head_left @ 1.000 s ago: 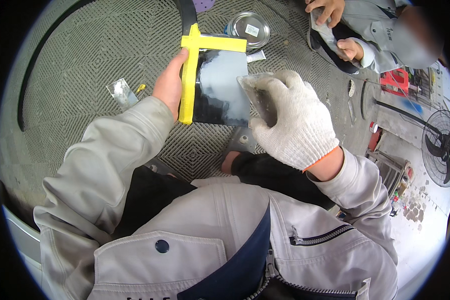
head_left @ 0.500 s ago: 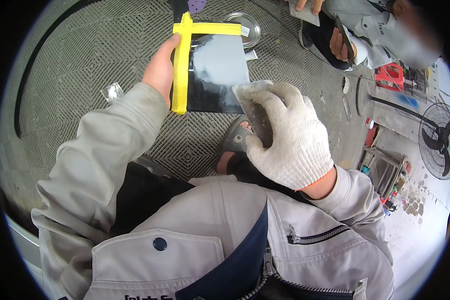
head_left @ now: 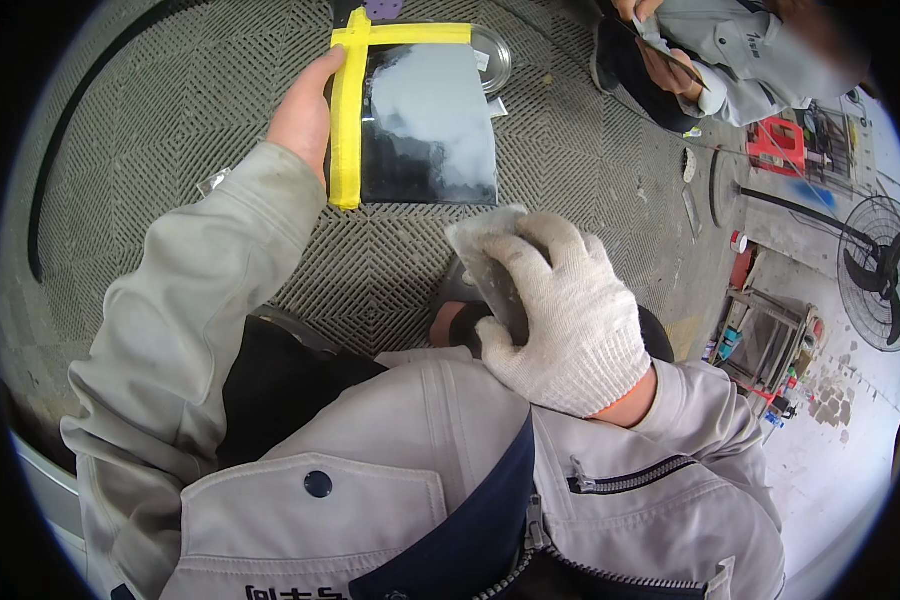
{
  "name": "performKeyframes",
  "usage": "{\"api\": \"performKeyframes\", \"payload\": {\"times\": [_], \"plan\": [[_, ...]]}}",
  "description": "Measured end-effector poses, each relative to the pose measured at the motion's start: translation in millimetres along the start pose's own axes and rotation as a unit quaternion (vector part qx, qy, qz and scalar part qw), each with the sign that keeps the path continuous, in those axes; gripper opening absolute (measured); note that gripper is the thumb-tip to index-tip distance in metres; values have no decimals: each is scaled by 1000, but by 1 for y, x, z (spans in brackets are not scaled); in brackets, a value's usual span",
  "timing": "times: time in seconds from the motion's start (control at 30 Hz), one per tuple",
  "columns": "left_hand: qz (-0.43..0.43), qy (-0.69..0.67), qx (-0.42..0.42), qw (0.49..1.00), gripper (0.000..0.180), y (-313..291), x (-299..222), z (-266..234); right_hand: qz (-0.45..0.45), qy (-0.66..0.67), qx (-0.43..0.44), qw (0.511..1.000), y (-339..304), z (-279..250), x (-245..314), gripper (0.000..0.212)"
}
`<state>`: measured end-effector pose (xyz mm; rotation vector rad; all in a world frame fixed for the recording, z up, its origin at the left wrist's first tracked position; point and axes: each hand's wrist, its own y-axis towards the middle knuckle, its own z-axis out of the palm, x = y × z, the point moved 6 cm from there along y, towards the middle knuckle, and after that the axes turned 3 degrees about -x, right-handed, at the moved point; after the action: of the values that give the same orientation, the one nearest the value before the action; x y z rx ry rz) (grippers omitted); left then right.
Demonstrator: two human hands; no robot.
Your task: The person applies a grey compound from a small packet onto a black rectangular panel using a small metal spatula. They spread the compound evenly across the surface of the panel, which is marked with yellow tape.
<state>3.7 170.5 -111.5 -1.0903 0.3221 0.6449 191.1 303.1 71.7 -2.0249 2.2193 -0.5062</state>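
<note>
My bare left hand (head_left: 302, 118) grips the left edge of a flat black panel (head_left: 395, 178) and holds it up over the floor. Yellow masking tape (head_left: 346, 135) runs down that edge and along the top. A smeared light-grey coat of what looks like putty (head_left: 432, 90) covers the panel's upper and right parts; glossy black shows at the lower left. In a white knit glove, my right hand (head_left: 575, 320) is closed round a stained, flat putty spreader (head_left: 492, 272). The spreader is below the panel's lower right corner, apart from it.
A round tin lid (head_left: 493, 60) lies partly behind the panel on the ribbed floor mat (head_left: 200, 120). At the upper right a co-worker (head_left: 730, 60) holds a flat dark piece. A standing fan (head_left: 878, 275), a red stool (head_left: 776, 145) and a cluttered rack (head_left: 770, 330) stand to the right.
My right hand with the spreader has drawn down toward me, away from the panel. The panel has shifted slightly left and farther off. The co-worker's hands have come closer together.
</note>
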Motion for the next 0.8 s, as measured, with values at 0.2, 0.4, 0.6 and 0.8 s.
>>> {"api": "performKeyframes", "payload": {"times": [0.2,0.4,0.6,0.8], "plan": [[5,-11,6,1000,50,4,-1,0,-29,8,-67,997,3,-30,-7,61],[5,-11,13,1000,49,1,1,-2,-45,-70,-168,982,43,-52,-28,58],[7,-2,14,1000,47,-8,-1,0,-74,-34,-161,984,57,-49,-23,55],[11,0,10,1000,48,-6,-3,1,-51,-53,-121,990,45,-40,-14,56]]}}
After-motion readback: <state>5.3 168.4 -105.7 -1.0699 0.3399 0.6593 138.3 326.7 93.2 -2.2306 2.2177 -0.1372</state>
